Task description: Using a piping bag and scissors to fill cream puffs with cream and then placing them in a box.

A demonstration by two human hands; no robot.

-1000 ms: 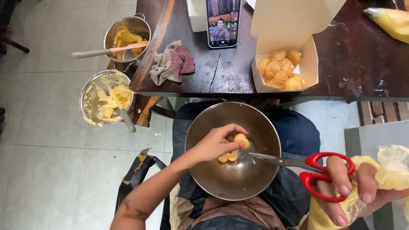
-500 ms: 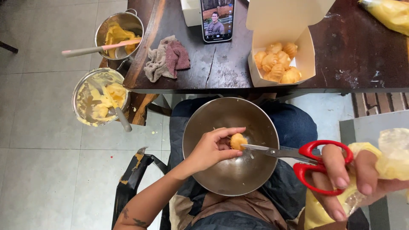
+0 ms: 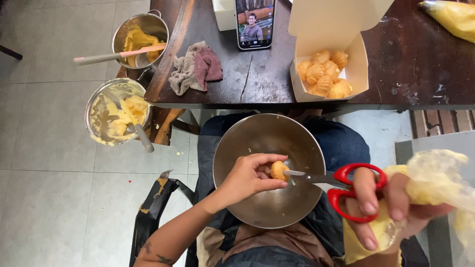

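My left hand [image 3: 250, 177] pinches a small golden pastry puff [image 3: 278, 170] over a steel bowl [image 3: 257, 133] that rests on my lap. My right hand [image 3: 386, 202] grips red-handled scissors [image 3: 346, 180], whose blade tips touch the puff's right side. The same hand also clutches a plastic piping bag of yellow cream [image 3: 435, 183]. On the dark wooden table [image 3: 410, 64] beyond the bowl stands an open white cardboard box [image 3: 356, 79] with several more puffs [image 3: 324, 74] inside.
A phone [image 3: 254, 22] leans upright at the table's far edge, with a crumpled cloth [image 3: 195, 66] to its left. Two metal pots of yellow cream [image 3: 118, 116] [image 3: 141, 37] with utensils sit at the left. Another piping bag [image 3: 452, 17] lies at the top right.
My left hand has lifted the puff off the bowl's bottom and turned it toward the scissors. The scissor tips have closed in and now meet the puff.
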